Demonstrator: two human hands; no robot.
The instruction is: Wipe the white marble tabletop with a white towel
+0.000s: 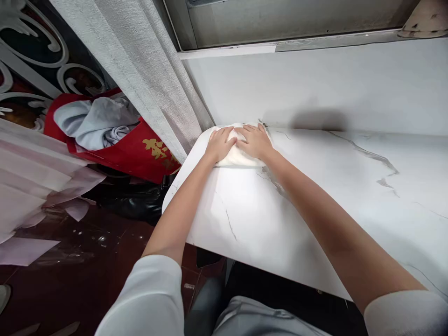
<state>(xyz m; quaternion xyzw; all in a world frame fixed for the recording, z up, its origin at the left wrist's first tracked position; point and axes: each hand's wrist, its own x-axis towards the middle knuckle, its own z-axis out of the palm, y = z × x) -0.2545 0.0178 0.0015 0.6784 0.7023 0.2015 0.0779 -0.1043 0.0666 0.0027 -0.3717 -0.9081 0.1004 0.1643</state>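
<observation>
A soft white bundle (241, 157), apparently folded cloth, lies at the far left of the white marbled table (238, 205), close to the wall. My left hand (220, 145) rests flat on the left part of the bundle, its fingers stretched out. On the right part lies my right hand (257, 141), palm down with the fingers spread. The two hands nearly meet at the thumbs and cover much of the bundle's top. Neither hand is gripping it.
A grey-white curtain (154, 70) hangs by the table's left corner. Left of it, a red bag (122, 156) with gold print holds light blue fabric (101, 119). Behind the table are a white wall (315, 88) and a window ledge. Pale pink drapery (31, 172) hangs at far left.
</observation>
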